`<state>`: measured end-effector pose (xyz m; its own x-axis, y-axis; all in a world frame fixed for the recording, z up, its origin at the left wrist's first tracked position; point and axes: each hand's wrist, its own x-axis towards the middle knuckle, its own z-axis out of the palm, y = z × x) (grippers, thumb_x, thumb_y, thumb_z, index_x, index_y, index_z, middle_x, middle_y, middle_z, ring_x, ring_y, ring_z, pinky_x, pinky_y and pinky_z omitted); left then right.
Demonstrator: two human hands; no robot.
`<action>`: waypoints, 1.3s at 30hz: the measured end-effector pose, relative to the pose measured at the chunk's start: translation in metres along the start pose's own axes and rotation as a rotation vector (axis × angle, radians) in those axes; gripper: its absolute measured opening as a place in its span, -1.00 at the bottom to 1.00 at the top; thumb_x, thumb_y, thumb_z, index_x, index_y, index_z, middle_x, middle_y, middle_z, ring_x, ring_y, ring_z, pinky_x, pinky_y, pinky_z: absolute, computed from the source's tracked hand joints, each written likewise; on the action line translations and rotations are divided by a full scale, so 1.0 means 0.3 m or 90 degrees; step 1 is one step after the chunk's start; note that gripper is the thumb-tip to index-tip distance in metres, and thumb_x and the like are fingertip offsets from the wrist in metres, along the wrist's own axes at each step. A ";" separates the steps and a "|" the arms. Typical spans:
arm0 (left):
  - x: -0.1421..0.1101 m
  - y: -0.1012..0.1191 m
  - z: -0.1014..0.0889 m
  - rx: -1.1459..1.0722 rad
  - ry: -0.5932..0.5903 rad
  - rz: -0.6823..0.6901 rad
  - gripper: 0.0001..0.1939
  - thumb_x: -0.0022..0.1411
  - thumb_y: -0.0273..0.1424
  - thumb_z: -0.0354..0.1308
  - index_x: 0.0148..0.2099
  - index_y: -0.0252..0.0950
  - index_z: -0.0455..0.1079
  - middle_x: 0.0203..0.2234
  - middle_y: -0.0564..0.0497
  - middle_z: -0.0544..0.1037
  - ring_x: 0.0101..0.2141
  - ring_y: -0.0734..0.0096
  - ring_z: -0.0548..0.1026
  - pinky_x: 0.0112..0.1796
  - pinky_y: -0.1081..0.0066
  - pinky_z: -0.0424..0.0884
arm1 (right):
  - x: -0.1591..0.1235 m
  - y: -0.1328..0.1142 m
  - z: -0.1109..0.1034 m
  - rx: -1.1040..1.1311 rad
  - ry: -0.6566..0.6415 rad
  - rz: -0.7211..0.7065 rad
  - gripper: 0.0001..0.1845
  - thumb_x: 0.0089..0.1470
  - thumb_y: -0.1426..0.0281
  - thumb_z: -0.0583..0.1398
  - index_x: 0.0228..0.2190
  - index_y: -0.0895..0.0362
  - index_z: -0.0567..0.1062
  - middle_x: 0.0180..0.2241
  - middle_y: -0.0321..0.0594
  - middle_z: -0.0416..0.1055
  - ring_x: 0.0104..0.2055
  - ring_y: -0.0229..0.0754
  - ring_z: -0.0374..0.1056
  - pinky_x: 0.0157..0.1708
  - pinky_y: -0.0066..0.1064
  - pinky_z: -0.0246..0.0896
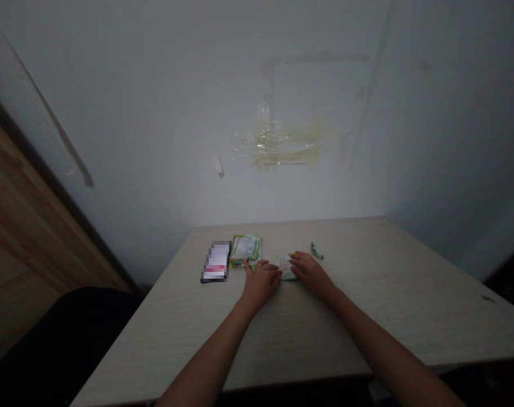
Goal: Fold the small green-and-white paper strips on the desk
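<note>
Both my hands rest on a pale wooden table (367, 294) near its far side. Between them lies a small green and white packet (285, 265). My left hand (260, 282) is curled, with its fingertips at the packet's left edge. My right hand (310, 270) lies over the packet's right side with its fingers bent onto it. A stack of green and white sachets (245, 249) sits just left of my left hand. A small torn green scrap (316, 250) lies beyond my right hand.
A phone (216, 261) lies flat to the left of the sachets. A white wall with old tape marks (277, 146) rises right behind the table. A wooden panel (14, 226) stands at the left, with a dark shape (57, 339) below it.
</note>
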<state>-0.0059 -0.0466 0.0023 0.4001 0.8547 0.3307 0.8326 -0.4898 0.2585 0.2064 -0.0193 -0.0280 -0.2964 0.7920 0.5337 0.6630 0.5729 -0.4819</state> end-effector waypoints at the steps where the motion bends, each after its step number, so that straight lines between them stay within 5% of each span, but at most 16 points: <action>1: 0.000 0.001 0.000 0.006 -0.003 -0.004 -0.75 0.35 -0.24 0.02 -0.07 0.00 0.52 -0.08 0.02 0.60 0.08 0.14 0.35 0.12 -0.44 -0.52 | 0.003 0.000 -0.006 -0.003 0.012 -0.001 -0.72 0.14 0.40 0.18 -0.12 0.17 0.58 0.00 -0.02 0.48 0.11 -0.01 0.31 0.18 -0.08 0.16; 5: 0.001 0.002 0.001 0.013 -0.010 -0.010 -0.75 0.35 -0.24 0.03 -0.06 -0.01 0.52 -0.07 0.02 0.59 0.08 0.16 0.36 0.13 -0.43 -0.49 | 0.008 -0.003 -0.027 -0.017 0.027 0.023 -0.77 0.13 0.40 0.20 -0.20 0.18 0.61 -0.11 0.00 0.51 -0.03 -0.03 0.38 0.08 -0.13 0.24; 39: 0.000 -0.013 0.002 0.004 0.005 0.018 -0.77 0.31 -0.29 0.08 -0.05 0.00 0.50 -0.07 0.02 0.59 0.05 0.14 0.38 0.13 -0.45 -0.47 | -0.004 0.005 0.001 -0.055 -0.003 0.026 -0.74 0.13 0.37 0.21 -0.15 0.11 0.61 -0.01 -0.02 0.47 0.06 0.00 0.34 0.12 -0.10 0.20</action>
<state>-0.0089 -0.0445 0.0008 0.4208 0.8393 0.3443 0.8235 -0.5126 0.2430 0.2077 -0.0193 -0.0296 -0.2716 0.8155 0.5112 0.7310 0.5202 -0.4416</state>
